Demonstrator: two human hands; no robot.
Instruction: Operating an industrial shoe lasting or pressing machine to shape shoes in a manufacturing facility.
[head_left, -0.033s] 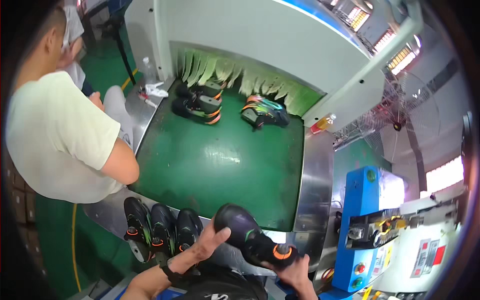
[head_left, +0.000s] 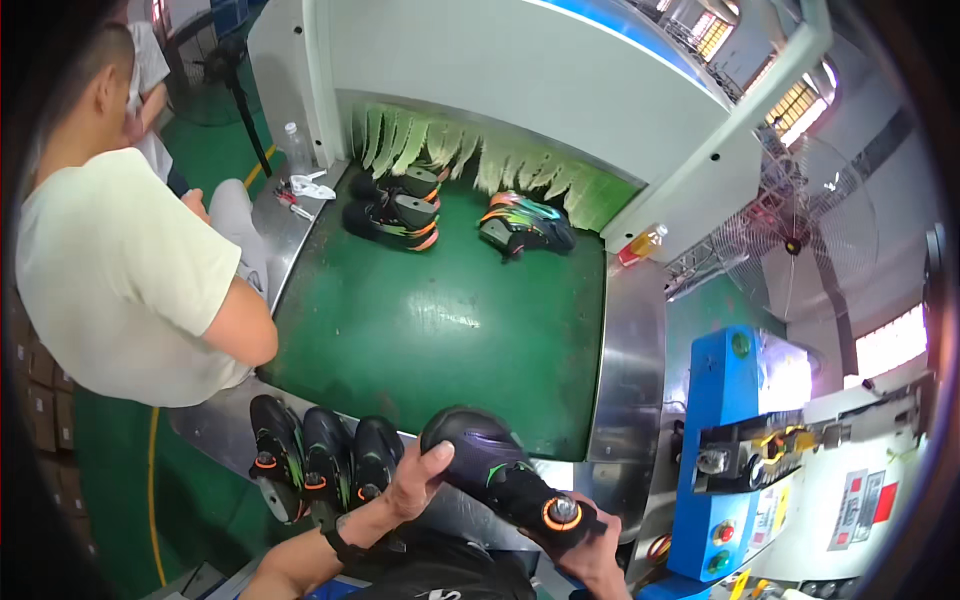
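Since you've got both hands on it, the black shoe (head_left: pixel 485 460) is easy to find: right in front of your body, at the near edge of the belt, toe angled up and to the left. Your left hand (head_left: pixel 415 482) is gripping the toe end, thumb on the near side, fingers mostly hidden. Your right hand (head_left: pixel 597 555) is wrapped round the heel end, just beside the orange ring (head_left: pixel 562 513); can't tell exactly how those fingers sit underneath. You've also got a dark wristband (head_left: pixel 343 546) on the left.

Just left of your left hand, three matching shoes (head_left: pixel 325 450) sit side by side on the metal ledge (head_left: pixel 210 425), toes pointing away from you. Off to your right is a blue machine (head_left: pixel 705 450) with red and green buttons.

Past that you've got the green conveyor belt (head_left: pixel 440 340), with a co-worker (head_left: pixel 130 280) in a pale T-shirt on its left. At the far end, a bunch of dark shoes (head_left: pixel 395 220) lies on the left and a multicoloured shoe (head_left: pixel 530 222) on the right, both near the fringed curtain (head_left: pixel 520 165) hanging under the white housing (head_left: pixel 480 65).
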